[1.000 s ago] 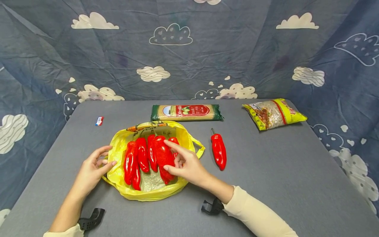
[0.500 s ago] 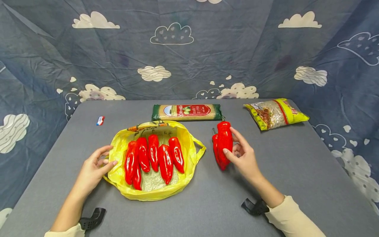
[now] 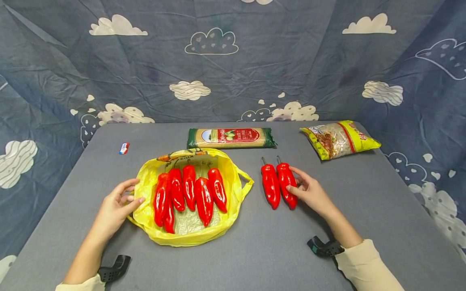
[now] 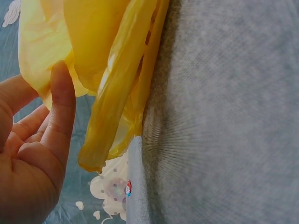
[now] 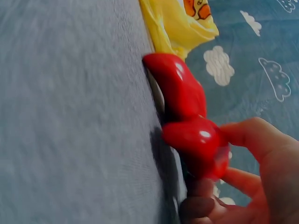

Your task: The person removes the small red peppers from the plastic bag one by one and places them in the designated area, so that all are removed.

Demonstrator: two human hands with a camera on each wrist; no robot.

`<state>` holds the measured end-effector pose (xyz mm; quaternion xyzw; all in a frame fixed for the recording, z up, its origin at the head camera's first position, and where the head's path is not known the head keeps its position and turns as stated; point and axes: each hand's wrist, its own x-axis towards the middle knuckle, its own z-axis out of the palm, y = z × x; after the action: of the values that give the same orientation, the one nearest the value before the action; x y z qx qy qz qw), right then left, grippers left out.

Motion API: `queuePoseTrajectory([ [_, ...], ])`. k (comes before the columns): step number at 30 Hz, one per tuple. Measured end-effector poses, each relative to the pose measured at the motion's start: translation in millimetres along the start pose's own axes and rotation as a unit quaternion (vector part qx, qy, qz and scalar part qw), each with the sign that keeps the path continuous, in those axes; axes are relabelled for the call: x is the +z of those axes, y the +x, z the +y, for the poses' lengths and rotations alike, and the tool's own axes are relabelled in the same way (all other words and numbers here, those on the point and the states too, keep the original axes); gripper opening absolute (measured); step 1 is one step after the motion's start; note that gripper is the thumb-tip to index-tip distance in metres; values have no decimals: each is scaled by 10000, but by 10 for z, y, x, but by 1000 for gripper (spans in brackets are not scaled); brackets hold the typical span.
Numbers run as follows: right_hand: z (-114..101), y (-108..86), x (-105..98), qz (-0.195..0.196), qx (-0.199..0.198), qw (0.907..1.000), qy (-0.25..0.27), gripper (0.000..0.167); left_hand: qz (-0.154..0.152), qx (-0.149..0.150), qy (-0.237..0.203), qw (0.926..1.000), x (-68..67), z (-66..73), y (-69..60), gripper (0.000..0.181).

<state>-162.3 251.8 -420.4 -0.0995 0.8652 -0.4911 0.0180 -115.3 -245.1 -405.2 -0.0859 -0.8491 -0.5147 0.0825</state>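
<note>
My left hand [image 3: 117, 204] pinches the left rim of a yellow plastic bag [image 3: 191, 239], thumb inside and fingers outside. In the left wrist view the bag's folds [image 4: 93, 42] hang beside the thumb [image 4: 62, 107]. Several glossy red peppers [image 3: 204, 202] lie within the wide-mouthed bag. To its right, two more rest side by side on the table: the left red pepper [image 3: 270, 186] lies untouched, while my right hand [image 3: 311, 194] grips the right red pepper [image 3: 287, 184] from its right side. Up close, the right wrist view shows thumb and fingers round that pepper [image 5: 198, 142].
Behind the bag lies a pasta packet [image 3: 231, 138] with green ends. A yellow food packet [image 3: 340, 140] sits at the back right of the grey table [image 3: 233, 266]. One small red, white and blue wrapper [image 3: 124, 148] is at the back left. A cloud-patterned cloth [image 3: 255, 72] hangs behind.
My right hand has carried a red pepper out of the bag to the right and set it down beside the other one on the table. The left hand has kept its hold on the bag.
</note>
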Motion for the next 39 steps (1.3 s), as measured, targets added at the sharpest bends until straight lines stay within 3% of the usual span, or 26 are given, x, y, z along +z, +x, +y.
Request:
queuePoseTrajectory([
  [6, -46, -35, -17, -468, 320, 9984, -63, 60, -13, -74, 96, 9999, 0, 0, -12, 50],
  [8, 43, -27, -9, -471, 302, 9984, -78, 62, -25, -91, 120, 9999, 0, 0, -18, 50],
  [14, 47, -32, -1, -263, 226, 9986, -394, 62, -45, -75, 109, 9999, -1, 6, -19, 50],
  [19, -79, -30, -1, 100, 71, 9980, -626, 58, -41, -55, 88, 9999, -4, 13, -9, 50],
  [24, -385, -58, 63, 492, -618, 9956, -508, 54, -50, -88, 88, 9999, 0, 16, -5, 49],
  [30, -1080, -114, 275, 653, -1641, 9843, 35, 50, -33, -109, 125, 9999, 5, 12, -2, 49],
  [35, -1477, -34, 563, 201, -2301, 9715, 528, 52, -39, -107, 127, 9999, 6, 8, -1, 50],
  [39, -1511, 148, 914, -378, -2507, 9645, 744, 56, -29, -103, 138, 9998, 5, 10, -1, 50],
])
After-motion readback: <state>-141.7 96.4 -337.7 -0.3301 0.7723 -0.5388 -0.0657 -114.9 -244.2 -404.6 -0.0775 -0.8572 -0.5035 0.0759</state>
